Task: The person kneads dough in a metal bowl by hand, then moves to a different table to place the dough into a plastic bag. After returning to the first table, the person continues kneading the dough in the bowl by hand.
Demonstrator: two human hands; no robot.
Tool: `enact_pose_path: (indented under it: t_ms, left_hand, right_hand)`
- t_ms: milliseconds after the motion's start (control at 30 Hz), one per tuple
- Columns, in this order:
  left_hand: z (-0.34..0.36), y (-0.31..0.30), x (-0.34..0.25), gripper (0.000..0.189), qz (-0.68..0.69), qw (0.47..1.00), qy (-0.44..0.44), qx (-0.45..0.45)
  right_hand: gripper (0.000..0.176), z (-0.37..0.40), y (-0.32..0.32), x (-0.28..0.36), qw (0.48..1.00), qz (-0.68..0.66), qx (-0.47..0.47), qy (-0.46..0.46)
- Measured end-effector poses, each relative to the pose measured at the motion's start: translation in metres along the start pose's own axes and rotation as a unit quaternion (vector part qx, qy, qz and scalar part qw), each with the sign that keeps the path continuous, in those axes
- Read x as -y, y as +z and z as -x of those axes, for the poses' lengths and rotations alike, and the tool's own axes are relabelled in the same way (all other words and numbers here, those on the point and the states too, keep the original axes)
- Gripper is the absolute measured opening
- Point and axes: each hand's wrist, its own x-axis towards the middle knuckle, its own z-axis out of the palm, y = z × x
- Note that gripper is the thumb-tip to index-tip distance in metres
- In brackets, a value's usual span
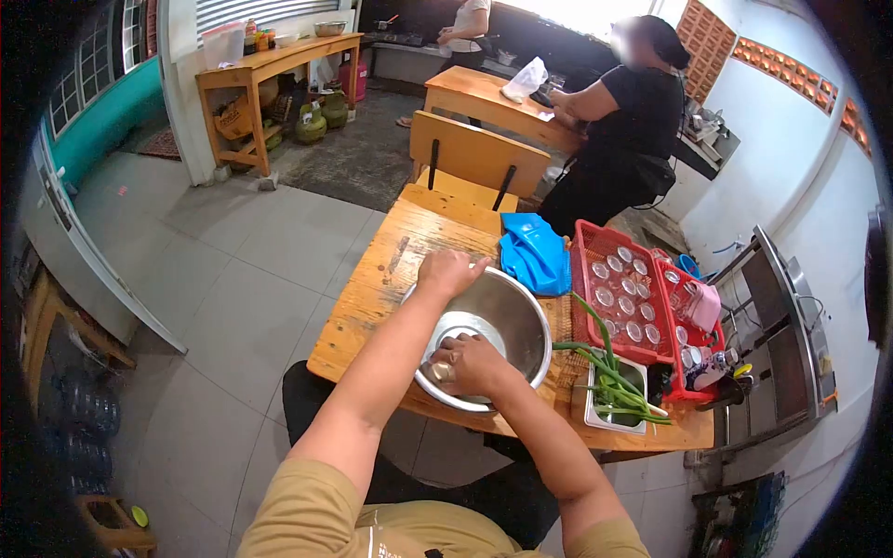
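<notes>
Bowl [521, 325] of bright metal sits ahead of you on the wooden counter [372, 307], your left hand [449, 272] clasping its rim around eleven o'clock and your right hand [470, 363] down inside toward seven o'clock, fingers curled around a pale lump [443, 372] too small to identify. From the bowl's centre, you have a blue plastic bag [535, 256] at one o'clock and a red crate [581, 251] of clear glasses [605, 297] between two and three. At four o'clock, spring onions [609, 383] lie across a metal pan [595, 418].
</notes>
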Motion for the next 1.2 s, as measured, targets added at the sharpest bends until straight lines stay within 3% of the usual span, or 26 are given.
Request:
enact_pose_path:
  t_ms: [67,133,200,267,333,400,533,567,600,667,733,767,833,867,933,967,1067,1167,1200]
  left_hand:
    - [0.0,0.0,0.0,0.075,-0.004,1.0,-0.005,0.003]
    - [0.0,0.0,0.0,0.075,-0.009,1.0,-0.009,0.009]
    - [-0.001,0.0,-0.001,0.075,-0.01,1.0,-0.015,0.015]
    - [-0.001,0.001,0.0,0.074,-0.001,1.0,-0.01,0.005]
    - [0.0,0.0,0.001,0.072,0.01,1.0,-0.008,-0.005]
    - [-0.001,-0.002,0.001,0.075,0.028,0.999,-0.024,0.034]
    - [-0.013,-0.005,0.007,0.076,0.064,0.993,-0.059,0.076]
    - [-0.028,0.013,0.02,0.075,0.263,0.959,-0.102,-0.043]
    - [-0.041,0.019,0.029,0.079,0.447,0.869,-0.136,-0.162]
    - [-0.049,0.0,0.06,0.076,0.46,0.806,-0.269,-0.258]
    - [-0.031,-0.032,0.069,0.071,0.478,0.734,-0.318,-0.363]
    - [-0.032,-0.036,0.081,0.071,0.475,0.734,-0.317,-0.369]
    - [-0.042,-0.035,0.112,0.065,0.353,0.712,-0.312,-0.521]
    - [-0.042,-0.037,0.121,0.065,0.35,0.712,-0.312,-0.523]
    - [-0.031,-0.053,0.123,0.067,0.348,0.756,-0.315,-0.457]
    - [-0.01,-0.083,0.095,0.059,0.36,0.792,-0.327,-0.37]
    - [-0.019,-0.053,0.078,0.047,0.328,0.892,-0.214,-0.225]
    - [-0.015,-0.022,0.038,0.06,0.255,0.958,-0.107,-0.073]
    - [-0.007,-0.021,0.025,0.06,0.259,0.957,-0.107,-0.071]
  right_hand:
    - [0.05,-0.002,0.003,0.0,0.999,0.035,-0.015,0.001]
    - [0.056,-0.002,-0.002,0.006,0.996,0.027,0.017,0.087]
    - [0.053,0.0,0.001,0.002,0.995,0.01,-0.013,0.1]
    - [0.045,0.005,0.011,-0.011,0.98,-0.075,-0.108,0.149]
    - [0.038,0.006,0.001,-0.011,0.97,-0.114,-0.117,0.18]
    - [0.035,0.005,0.0,-0.013,0.933,-0.133,-0.165,0.29]
    - [0.036,-0.006,0.014,-0.023,0.933,-0.053,-0.15,0.323]
    - [0.036,-0.007,0.013,-0.023,0.934,-0.051,-0.153,0.32]
    - [0.036,-0.009,0.011,-0.024,0.951,-0.069,-0.124,0.275]
    - [0.036,-0.011,0.019,-0.026,0.965,-0.088,-0.092,0.229]
    - [0.04,-0.025,0.026,-0.026,0.977,0.015,-0.011,0.213]
    - [0.04,-0.025,0.025,-0.025,0.978,0.016,-0.014,0.208]
    - [0.054,-0.019,0.01,-0.014,0.984,0.001,0.005,0.179]
    - [0.054,-0.02,0.01,-0.014,0.985,-0.001,0.003,0.175]
    - [0.069,-0.018,0.012,-0.014,0.984,0.001,0.001,0.181]
    - [0.069,-0.02,0.012,-0.014,0.984,0.001,0.001,0.178]
    - [0.067,-0.026,0.011,-0.015,0.982,0.013,0.018,0.186]
    - [0.066,-0.025,0.012,-0.018,0.99,0.02,0.005,0.138]
    - [0.066,-0.024,0.01,-0.018,0.99,0.021,0.008,0.141]
